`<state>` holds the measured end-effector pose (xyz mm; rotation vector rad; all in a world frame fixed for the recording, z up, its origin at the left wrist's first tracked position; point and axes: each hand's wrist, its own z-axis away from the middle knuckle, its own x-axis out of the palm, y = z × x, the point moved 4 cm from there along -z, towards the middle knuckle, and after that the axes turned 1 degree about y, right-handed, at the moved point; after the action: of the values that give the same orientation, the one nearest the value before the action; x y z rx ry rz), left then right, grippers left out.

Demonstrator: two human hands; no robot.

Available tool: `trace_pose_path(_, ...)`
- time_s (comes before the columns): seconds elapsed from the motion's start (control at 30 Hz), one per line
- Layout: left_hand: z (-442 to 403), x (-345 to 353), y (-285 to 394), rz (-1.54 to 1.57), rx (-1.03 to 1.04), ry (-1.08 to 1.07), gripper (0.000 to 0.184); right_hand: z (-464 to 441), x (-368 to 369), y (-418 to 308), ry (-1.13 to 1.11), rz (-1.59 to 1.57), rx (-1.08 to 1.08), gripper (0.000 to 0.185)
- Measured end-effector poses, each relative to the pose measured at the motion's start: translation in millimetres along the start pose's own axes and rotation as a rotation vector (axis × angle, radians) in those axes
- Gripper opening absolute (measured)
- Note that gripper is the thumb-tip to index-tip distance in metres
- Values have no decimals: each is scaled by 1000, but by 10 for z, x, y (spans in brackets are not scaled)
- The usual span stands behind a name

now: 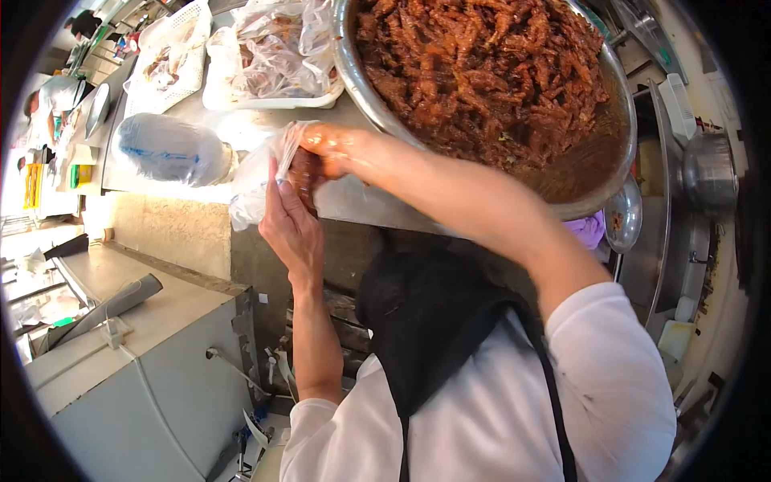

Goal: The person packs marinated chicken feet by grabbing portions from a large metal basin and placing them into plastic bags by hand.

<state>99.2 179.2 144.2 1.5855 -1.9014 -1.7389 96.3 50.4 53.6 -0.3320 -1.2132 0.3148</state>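
Note:
A thin clear plastic bag (pixel 250 186) is pinched at its opening by my left hand (pixel 291 225), whose fingers are closed on its edge. At the bag's mouth, my right hand (pixel 325 146), shiny with sauce, is closed around reddish-brown sauced pieces (pixel 302 175); its fingertips are partly hidden by the plastic and the food. Beyond my right forearm is a large metal bowl (pixel 347 68) holding a heap of glossy reddish-brown pieces (pixel 482 76) that look like chicken feet.
A roll of plastic bags (pixel 173 150) lies left of my hands. Behind are a white basket (pixel 148 95) and a white tray (pixel 269 103) with bagged food. A pale cabinet (pixel 152 386) stands lower left; a metal pot (pixel 711 173) is at right. People are at the far left.

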Motion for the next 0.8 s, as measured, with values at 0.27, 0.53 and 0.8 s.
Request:
trace_pose_path(0.27,-419,-236,-266,-28,127,118,32,-114,190,-207,457,590,-188,24)
trace_pose_path(0.53,-2154,156,606,-173,623,407,29,1908,236,-1209,628,579,-958,22)
trace_pose_path(0.8,-2353,708,-379,-260,305,90,40,3751,-1960,-1098,1006,1655,-34,18)
